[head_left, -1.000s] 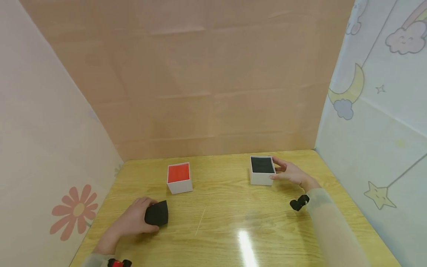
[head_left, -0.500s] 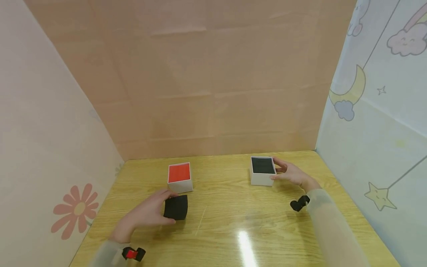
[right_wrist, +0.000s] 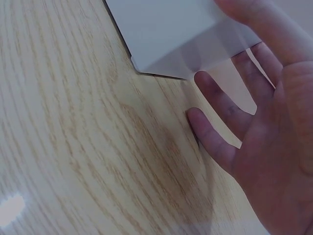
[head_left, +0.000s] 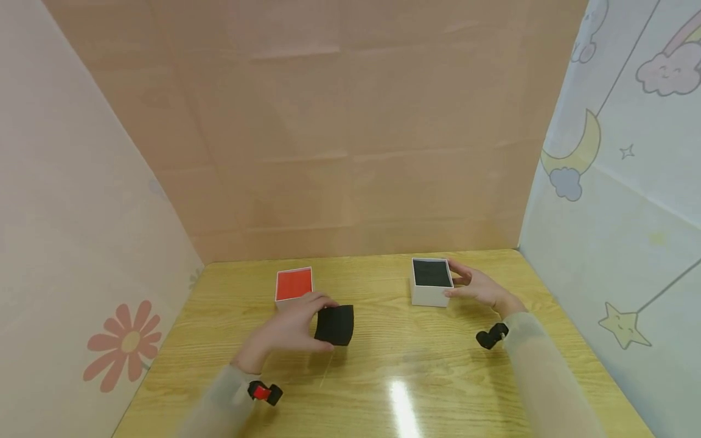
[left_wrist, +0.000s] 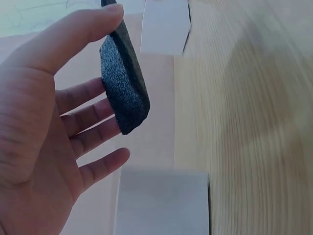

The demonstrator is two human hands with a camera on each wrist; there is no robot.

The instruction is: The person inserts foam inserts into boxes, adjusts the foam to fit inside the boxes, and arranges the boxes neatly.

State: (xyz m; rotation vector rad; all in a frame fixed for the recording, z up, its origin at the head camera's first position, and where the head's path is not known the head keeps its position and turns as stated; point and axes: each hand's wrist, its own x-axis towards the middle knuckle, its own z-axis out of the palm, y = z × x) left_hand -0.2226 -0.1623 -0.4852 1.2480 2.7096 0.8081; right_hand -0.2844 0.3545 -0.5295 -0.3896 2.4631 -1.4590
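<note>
In the head view my left hand (head_left: 290, 325) holds a thin, square black pad (head_left: 335, 325) above the table, right of the red-topped box. The left wrist view shows the pad (left_wrist: 122, 81) edge-on, pinched between thumb and fingers; its surface looks grained, like foam. At the back right, a white box (head_left: 429, 297) with a black square inside its rim stands on the table. My right hand (head_left: 479, 288) grips that box's right side, thumb at the near corner and forefinger at the far one. The right wrist view shows the thumb against the box's white wall (right_wrist: 161, 29).
A second white box (head_left: 282, 304), red inside, stands at the back left, partly hidden by my left hand. The wooden table (head_left: 378, 347) ends at a tan backdrop (head_left: 350, 152). White printed sheets (head_left: 613, 243) close off both sides.
My left hand has carried the black pad rightward and a little farther back, from the table's left side to past the red box. My right hand stays at its box.
</note>
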